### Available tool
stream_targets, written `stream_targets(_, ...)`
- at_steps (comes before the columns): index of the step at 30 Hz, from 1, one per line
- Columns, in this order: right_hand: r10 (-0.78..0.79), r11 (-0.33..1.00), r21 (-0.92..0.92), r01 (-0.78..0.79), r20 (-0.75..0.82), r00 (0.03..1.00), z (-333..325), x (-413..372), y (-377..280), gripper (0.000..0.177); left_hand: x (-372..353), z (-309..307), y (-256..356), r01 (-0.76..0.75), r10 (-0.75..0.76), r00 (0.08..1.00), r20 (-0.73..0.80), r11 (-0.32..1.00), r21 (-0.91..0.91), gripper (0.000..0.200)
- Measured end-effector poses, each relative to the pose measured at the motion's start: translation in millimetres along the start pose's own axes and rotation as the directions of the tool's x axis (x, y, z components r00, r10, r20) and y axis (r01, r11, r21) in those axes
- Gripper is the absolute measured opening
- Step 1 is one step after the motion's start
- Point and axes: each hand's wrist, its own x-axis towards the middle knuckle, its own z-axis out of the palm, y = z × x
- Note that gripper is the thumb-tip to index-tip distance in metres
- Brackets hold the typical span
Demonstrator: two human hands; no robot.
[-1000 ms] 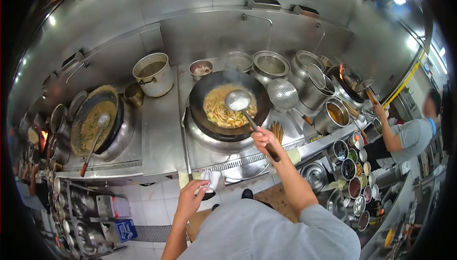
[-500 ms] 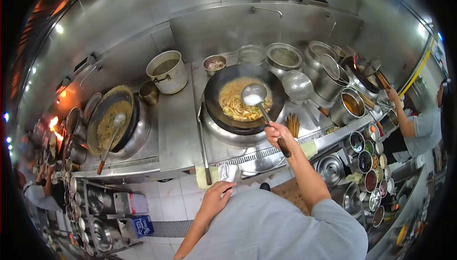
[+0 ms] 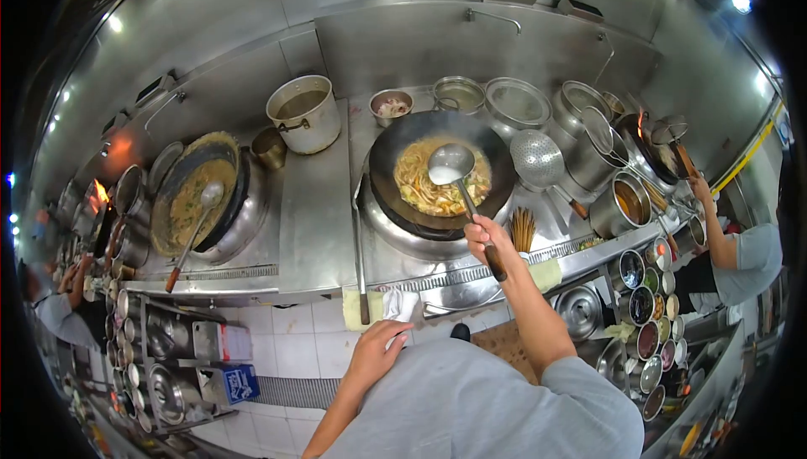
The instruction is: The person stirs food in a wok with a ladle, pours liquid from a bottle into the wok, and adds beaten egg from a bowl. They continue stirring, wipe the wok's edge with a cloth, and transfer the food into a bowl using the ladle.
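Note:
My right hand (image 3: 489,242) is wrapped round the wooden handle of a ladle (image 3: 463,196). Its bowl, holding something white, hangs over a black wok (image 3: 384,159). In the wok lies a brothy mix of pale strips and leafy pieces (image 3: 420,192). My left hand (image 3: 376,356) rests close to my body with nothing in it, thumb apart from the fingers. Beyond that hand, a white cloth (image 3: 398,304) and a yellowish cloth (image 3: 356,311) lie at the counter edge, beside a long-handled tool (image 3: 359,249).
A perforated strainer (image 3: 538,159) and a bamboo brush (image 3: 522,230) are right of the wok. A large pot (image 3: 319,132) stands behind left, near a second wok (image 3: 225,141) with another ladle (image 3: 198,228). Co-workers are at both sides; sauce containers (image 3: 641,283) line the right.
The view has shifted slightly, so the counter sits a little differently in the frame. My right hand still holds the ladle over the wok; my left hand stays near my body.

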Motion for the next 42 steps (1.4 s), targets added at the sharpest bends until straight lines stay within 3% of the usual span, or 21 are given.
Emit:
stream_targets(2, 0.005, 0.994, 0.107, -0.013, 0.069, 0.998, -6, 12, -2, 0.010, 4, 1, 3, -0.026, 0.026, 1.000, 0.006, 1.000, 0.009, 0.022)
stream_targets(5, -0.219, 0.966, -0.160, 0.201, -0.106, 0.970, -3, 21, -4, 0.008, 6, 4, 3, -0.020, 0.020, 1.000, 0.019, 1.000, 0.019, 0.023)
stream_targets(6, -0.218, 0.968, -0.153, 0.201, -0.110, 0.970, -2, 20, -4, 0.008, 6, 4, 3, -0.017, 0.016, 0.999, 0.027, 1.000, 0.023, 0.023)
stream_targets(8, -0.393, 0.873, -0.408, 0.266, -0.268, 0.879, 8, 8, -2, 0.009, 6, 5, 3, 0.019, -0.020, 1.000, 0.013, 1.000, 0.013, 0.023)
stream_targets(12, -0.340, 0.896, -0.401, 0.191, -0.342, 0.876, 5, -17, -8, 0.013, 11, 5, 1, 0.026, -0.027, 0.999, 0.024, 0.999, 0.023, 0.023)
stream_targets(14, -0.306, 0.914, -0.356, 0.194, -0.293, 0.906, -10, -19, -16, 0.014, 14, 8, -3, 0.032, -0.032, 0.999, 0.042, 0.999, 0.008, 0.022)
stream_targets(16, -0.204, 0.979, -0.040, 0.200, -0.215, 0.955, -16, -17, -21, 0.015, 19, 9, 0, 0.012, -0.013, 0.998, 0.064, 1.000, 0.011, 0.022)
stream_targets(18, -0.203, 0.979, -0.041, 0.199, -0.170, 0.964, -15, -20, -18, 0.014, 24, 8, 2, -0.011, 0.009, 0.997, 0.080, 1.000, 0.022, 0.022)
stream_targets(20, -0.338, 0.933, -0.214, 0.290, -0.245, 0.909, -9, -26, -9, 0.013, 26, 8, 4, -0.036, 0.034, 0.994, 0.108, 0.999, 0.011, 0.022)
stream_targets(24, -0.296, 0.920, -0.339, 0.198, -0.268, 0.917, 3, -44, -1, 0.012, 27, 10, 1, -0.009, 0.006, 0.993, 0.119, 1.000, 0.024, 0.022)
stream_targets(28, -0.195, 0.924, -0.361, 0.130, -0.149, 0.969, -20, -26, -15, 0.011, 26, 9, 4, -0.015, 0.013, 0.992, 0.128, 1.000, 0.014, 0.022)
stream_targets(29, -0.275, 0.845, -0.519, 0.125, -0.222, 0.935, -14, -25, -9, 0.036, 26, 8, 5, -0.027, 0.024, 0.991, 0.135, 1.000, 0.016, 0.022)
stream_targets(30, -0.274, 0.844, -0.520, 0.127, -0.217, 0.937, -14, -25, -6, 0.036, 25, 7, 6, -0.028, 0.025, 0.991, 0.130, 0.999, 0.019, 0.022)
stream_targets(32, -0.508, 0.361, -0.932, 0.024, -0.175, 0.843, -14, -27, 2, 0.059, 23, 6, 7, -0.032, 0.028, 0.995, 0.096, 0.999, 0.035, 0.021)
stream_targets(33, -0.561, 0.215, -0.976, -0.034, -0.151, 0.814, -15, -32, 4, 0.064, 22, 6, 6, -0.036, 0.032, 0.995, 0.095, 0.999, 0.037, 0.021)
stream_targets(38, -0.414, 0.212, -0.971, -0.109, -0.191, 0.890, -12, -57, 11, 0.066, 14, 8, 1, 0.017, -0.018, 0.999, 0.047, 1.000, 0.014, 0.021)
stream_targets(40, -0.234, 0.329, -0.940, -0.084, -0.167, 0.958, -1, -58, 12, 0.066, 14, 8, 0, 0.011, -0.012, 0.999, 0.042, 1.000, 0.004, 0.021)
stream_targets(42, -0.191, 0.367, -0.928, -0.071, -0.150, 0.970, 6, -40, 3, 0.065, 15, 12, 1, 0.002, -0.002, 0.999, 0.053, 1.000, -0.008, 0.021)
